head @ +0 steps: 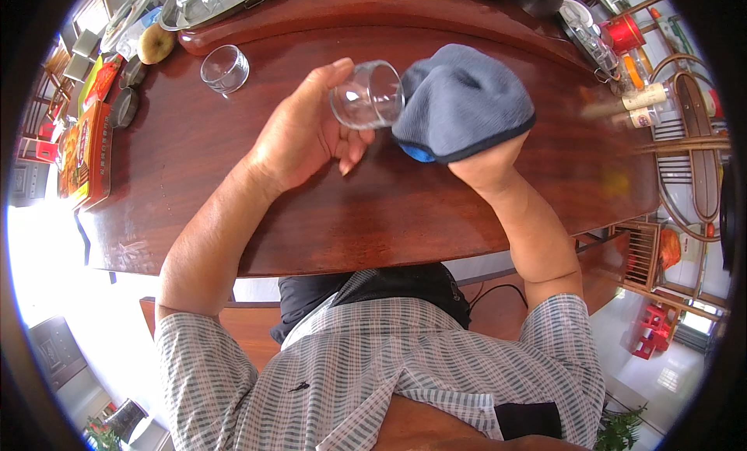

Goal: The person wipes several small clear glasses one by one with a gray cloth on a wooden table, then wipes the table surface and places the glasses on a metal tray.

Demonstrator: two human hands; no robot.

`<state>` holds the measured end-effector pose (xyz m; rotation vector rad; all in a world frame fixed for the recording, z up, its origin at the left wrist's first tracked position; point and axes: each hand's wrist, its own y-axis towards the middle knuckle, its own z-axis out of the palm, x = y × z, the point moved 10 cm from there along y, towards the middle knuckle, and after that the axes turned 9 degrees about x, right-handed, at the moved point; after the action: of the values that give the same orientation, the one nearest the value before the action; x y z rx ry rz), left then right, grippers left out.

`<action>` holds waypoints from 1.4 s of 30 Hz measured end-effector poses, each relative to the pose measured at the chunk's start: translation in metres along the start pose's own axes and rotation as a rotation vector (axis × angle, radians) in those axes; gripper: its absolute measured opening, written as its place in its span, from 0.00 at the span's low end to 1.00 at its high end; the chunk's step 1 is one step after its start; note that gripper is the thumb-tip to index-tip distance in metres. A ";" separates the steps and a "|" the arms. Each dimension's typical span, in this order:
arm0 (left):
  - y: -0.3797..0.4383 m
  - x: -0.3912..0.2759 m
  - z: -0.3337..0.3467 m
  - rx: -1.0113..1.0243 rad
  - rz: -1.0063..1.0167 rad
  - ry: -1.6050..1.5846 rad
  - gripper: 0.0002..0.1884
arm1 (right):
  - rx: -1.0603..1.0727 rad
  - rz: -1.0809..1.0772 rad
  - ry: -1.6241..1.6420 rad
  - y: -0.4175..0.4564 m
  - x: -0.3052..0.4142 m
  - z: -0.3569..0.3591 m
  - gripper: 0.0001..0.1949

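My left hand (306, 121) holds a small clear glass cup (365, 95) on its side above the dark red wooden table (373, 217), thumb on the upper side and fingers curled below. The cup's right end meets a grey-blue cloth (467, 103) with a dark hem. My right hand (490, 165) is inside or under that cloth; its fingers are hidden, only the wrist and heel of the hand show. Another clear glass cup (225, 70) rests on the table, left of and beyond my left hand.
A raised wooden ledge (373, 13) crosses the far side, with a metal tray (233, 6) of glasses at its left. An apple (156, 44), small metal bowls (124, 108) and a red-orange box (93, 153) line the left. At the far right are another tray with glassware and bottles (642, 98).
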<state>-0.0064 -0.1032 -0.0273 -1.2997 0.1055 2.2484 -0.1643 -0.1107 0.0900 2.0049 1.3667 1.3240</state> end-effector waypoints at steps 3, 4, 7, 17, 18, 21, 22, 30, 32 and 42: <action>-0.002 -0.013 -0.011 -0.142 0.148 0.122 0.33 | -0.002 0.061 0.322 -0.004 -0.026 -0.001 0.12; -0.002 -0.017 -0.012 -0.056 0.199 0.177 0.27 | -0.029 0.147 0.426 -0.008 -0.037 0.004 0.11; -0.012 -0.034 0.007 -0.171 0.375 0.674 0.27 | 0.001 0.624 0.974 -0.033 -0.064 0.044 0.12; -0.013 -0.030 0.006 -0.128 0.256 0.445 0.30 | 0.188 0.391 0.783 -0.024 -0.041 0.044 0.18; -0.012 -0.026 0.009 -0.101 0.254 0.312 0.30 | 0.271 0.340 0.634 -0.021 -0.034 0.040 0.19; -0.011 -0.016 0.014 -0.089 0.189 0.055 0.32 | 0.472 -0.009 0.117 -0.009 -0.006 0.046 0.24; -0.009 -0.009 0.012 -0.055 0.140 -0.030 0.33 | 0.484 -0.019 0.028 -0.015 -0.002 0.052 0.25; -0.007 0.025 0.011 -0.061 -0.110 -0.159 0.35 | 0.606 0.020 0.045 -0.035 -0.001 0.080 0.30; -0.005 0.017 0.017 -0.008 -0.023 -0.146 0.35 | 0.498 0.079 0.064 -0.027 0.000 0.065 0.26; -0.023 -0.058 0.030 -0.215 0.491 0.657 0.29 | -0.063 0.551 1.016 -0.022 -0.054 0.027 0.06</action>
<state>0.0044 -0.0973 0.0407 -2.2977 0.4732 2.1399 -0.1574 -0.1429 0.0345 1.7461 1.0565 2.8411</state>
